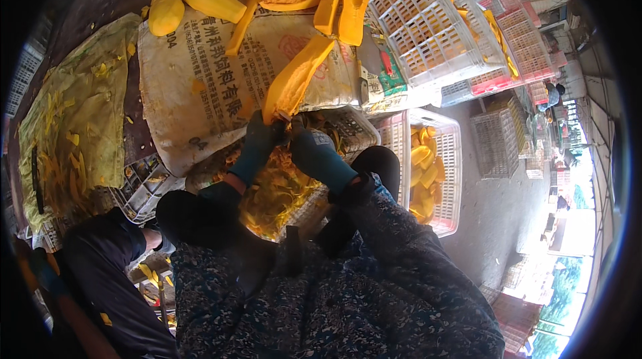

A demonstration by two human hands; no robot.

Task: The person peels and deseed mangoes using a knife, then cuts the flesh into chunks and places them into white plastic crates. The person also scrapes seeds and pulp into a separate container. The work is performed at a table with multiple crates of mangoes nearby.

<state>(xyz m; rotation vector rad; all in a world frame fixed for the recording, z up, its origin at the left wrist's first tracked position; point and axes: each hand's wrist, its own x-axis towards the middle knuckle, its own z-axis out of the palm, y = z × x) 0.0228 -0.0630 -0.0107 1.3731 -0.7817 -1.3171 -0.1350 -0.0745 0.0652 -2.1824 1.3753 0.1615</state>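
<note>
Both my hands wear dark blue-green gloves. My left hand grips the lower end of a long, hollowed piece of orange squash, whose upper end points away from me over a printed woven sack. Close beside it, my right hand has its fingers curled at the same end; whether it holds a tool is hidden. Below both hands, a crate of peels and stringy pulp stands between my knees. Peeled squash halves and cut strips lie at the far side of the sack.
A white plastic crate with squash pieces stands at the right. Larger crates are at the upper right. A knife-like tool and a red-handled tool lie on the sack. A co-worker's leg and gloved hand are at the left.
</note>
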